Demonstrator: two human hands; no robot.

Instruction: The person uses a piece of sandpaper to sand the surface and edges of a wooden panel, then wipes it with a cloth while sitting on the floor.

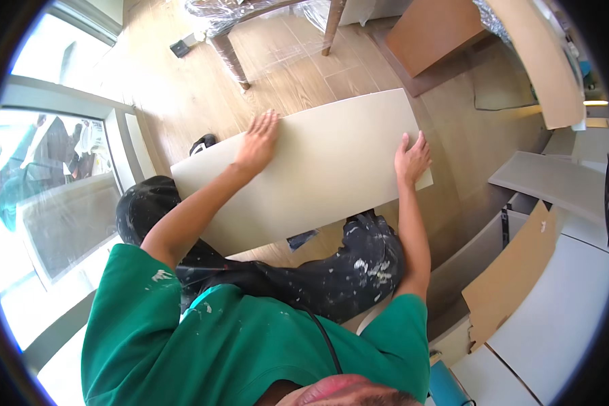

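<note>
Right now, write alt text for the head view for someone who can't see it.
A person's left hand is at the far edge of a pale board, the right hand at its right end. They wear a green shirt and spattered dark trousers; plastic-wrapped furniture stands beyond on wood flooring.

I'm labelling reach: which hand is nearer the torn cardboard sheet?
Right. The right hand is at the right end of the pale board, left of the torn cardboard sheet; the left hand, farther left, is at the board's far edge.
</note>
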